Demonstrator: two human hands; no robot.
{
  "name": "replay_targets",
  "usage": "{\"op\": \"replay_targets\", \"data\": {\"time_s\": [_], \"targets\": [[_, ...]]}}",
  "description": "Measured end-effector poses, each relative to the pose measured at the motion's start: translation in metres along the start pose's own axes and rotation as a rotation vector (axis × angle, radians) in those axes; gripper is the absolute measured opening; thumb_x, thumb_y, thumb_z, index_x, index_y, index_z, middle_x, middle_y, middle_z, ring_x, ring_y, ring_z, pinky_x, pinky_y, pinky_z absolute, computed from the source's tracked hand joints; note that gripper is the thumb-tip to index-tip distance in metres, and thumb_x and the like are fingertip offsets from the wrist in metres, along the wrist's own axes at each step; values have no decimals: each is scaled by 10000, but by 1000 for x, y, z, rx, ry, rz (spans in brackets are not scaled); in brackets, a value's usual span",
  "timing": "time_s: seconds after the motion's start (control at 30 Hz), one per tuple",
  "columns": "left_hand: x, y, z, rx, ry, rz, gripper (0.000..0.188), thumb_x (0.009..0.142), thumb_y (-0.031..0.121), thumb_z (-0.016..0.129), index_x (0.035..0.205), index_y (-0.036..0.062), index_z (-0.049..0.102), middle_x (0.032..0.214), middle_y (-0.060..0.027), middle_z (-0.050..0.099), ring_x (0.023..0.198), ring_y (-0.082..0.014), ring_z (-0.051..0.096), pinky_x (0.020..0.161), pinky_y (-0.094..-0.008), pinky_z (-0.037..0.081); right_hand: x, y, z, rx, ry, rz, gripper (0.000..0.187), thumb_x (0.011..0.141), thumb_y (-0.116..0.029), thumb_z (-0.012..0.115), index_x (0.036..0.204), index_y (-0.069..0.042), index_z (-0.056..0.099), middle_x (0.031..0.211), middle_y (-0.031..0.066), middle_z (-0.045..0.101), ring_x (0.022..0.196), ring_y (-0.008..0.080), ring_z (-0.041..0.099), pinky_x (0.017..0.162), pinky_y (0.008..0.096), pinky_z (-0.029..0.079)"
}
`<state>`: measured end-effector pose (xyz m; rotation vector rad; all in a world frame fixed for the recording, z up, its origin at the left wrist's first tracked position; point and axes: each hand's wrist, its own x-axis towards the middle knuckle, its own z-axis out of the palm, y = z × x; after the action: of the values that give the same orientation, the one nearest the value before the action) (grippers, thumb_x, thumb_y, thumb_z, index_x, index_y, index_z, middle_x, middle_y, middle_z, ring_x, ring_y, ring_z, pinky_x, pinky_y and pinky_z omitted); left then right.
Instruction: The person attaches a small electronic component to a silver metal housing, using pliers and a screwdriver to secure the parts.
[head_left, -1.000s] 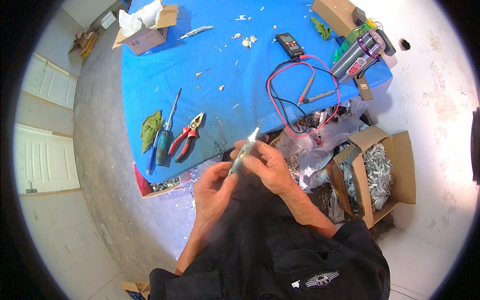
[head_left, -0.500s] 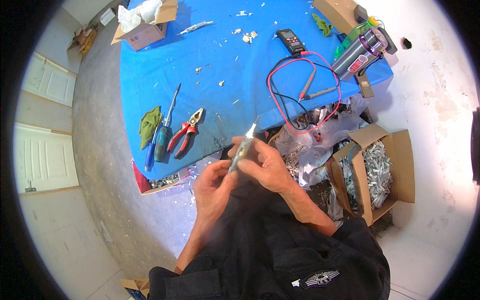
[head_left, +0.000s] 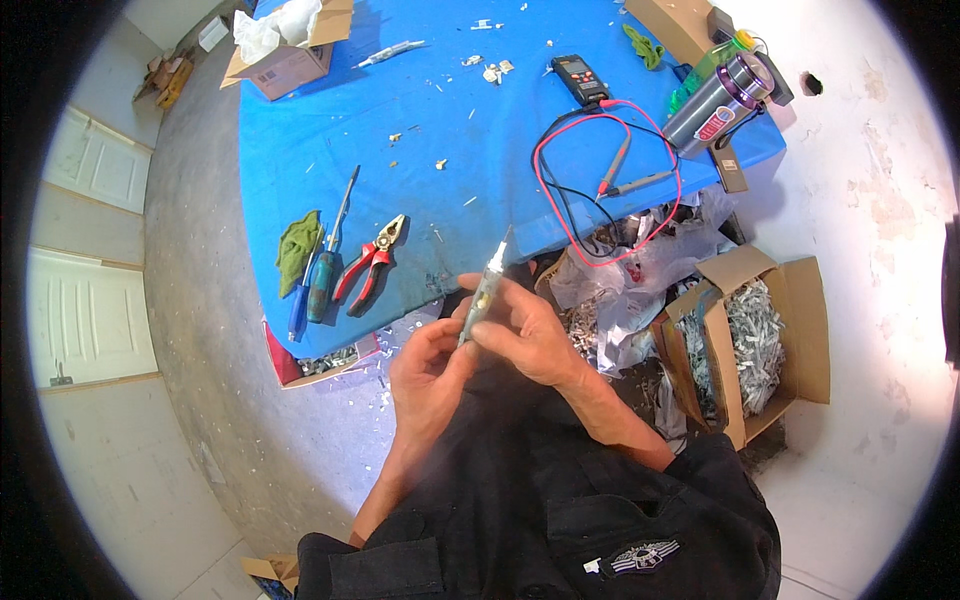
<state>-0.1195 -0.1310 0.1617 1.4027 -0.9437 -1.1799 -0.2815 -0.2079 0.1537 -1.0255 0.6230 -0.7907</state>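
Both hands hold a slim, pen-shaped grey tube [head_left: 484, 293] in front of my chest, just off the table's near edge. It tilts up and away from me. A white collar and a thin pointed tip are at its far end, and a yellowish part shows in its side. My left hand [head_left: 425, 375] pinches the lower end between thumb and fingers. My right hand [head_left: 525, 335] grips the middle, its thumb on the near side and its fingers behind. The lowest end of the tube is hidden by the fingertips.
On the blue-covered table [head_left: 450, 110] lie red-handled pliers [head_left: 370, 265], screwdrivers [head_left: 322, 285], a green cloth [head_left: 298, 250] and a multimeter [head_left: 580, 80] with looped leads. A metal flask [head_left: 720, 105] stands far right. A carton of shredded scraps [head_left: 755, 345] sits below, at right.
The tube has turned slightly more upright in my fingers. Both hands keep their grip, and the things on the table stay in place.
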Motion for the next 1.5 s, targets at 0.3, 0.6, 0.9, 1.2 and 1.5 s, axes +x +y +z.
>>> {"op": "replay_targets", "data": {"time_s": [0.3, 0.6, 0.9, 1.2, 1.5], "targets": [[-2, 1, 2, -2, -25, -14, 324, 960, 11, 734, 1267, -13, 634, 996, -54, 732, 867, -97, 676, 747, -240, 543, -2, 8, -6, 138, 35, 26, 528, 1004, -57, 634, 1498, 16, 462, 1205, 72, 670, 1086, 148, 648, 964, 326, 544], [-2, -6, -7, 63, 55, -31, 213, 961, 30, 738, 1163, -20, 691, 948, -36, 722, 833, -86, 660, 747, -239, 529, -5, 21, -13, 215, 124, 41, 481, 981, -65, 673, 1436, 8, 535, 1224, 86, 677, 1106, 169, 665, 910, 329, 595], [14, -1, -26, 54, 14, -33, 141, 989, 53, 705, 1100, -31, 686, 896, -50, 706, 764, -112, 659, 684, -257, 541, -14, 21, -30, 415, 239, 113, 404, 974, -104, 688, 1349, 4, 587, 1205, 122, 693, 1074, 196, 684, 814, 328, 620], [30, -1, -45, 75, -131, -144, 159, 981, 43, 695, 1115, -43, 690, 871, -63, 706, 734, -118, 659, 660, -267, 549, -12, 22, -26, -258, -155, 252, 270, 1028, -197, 625, 1181, 24, 651, 962, 58, 704, 756, 126, 659, 670, 282, 528], [71, 15, -78, 724, 172, 301, 276, 925, 111, 771, 1168, -5, 706, 1002, -119, 710, 855, -214, 685, 731, -329, 552, 2, 57, -18, 118, 7, 344, 318, 1056, -319, 582, 1151, -19, 619, 877, 34, 627, 663, 84, 538, 553, 239, 423]]}}
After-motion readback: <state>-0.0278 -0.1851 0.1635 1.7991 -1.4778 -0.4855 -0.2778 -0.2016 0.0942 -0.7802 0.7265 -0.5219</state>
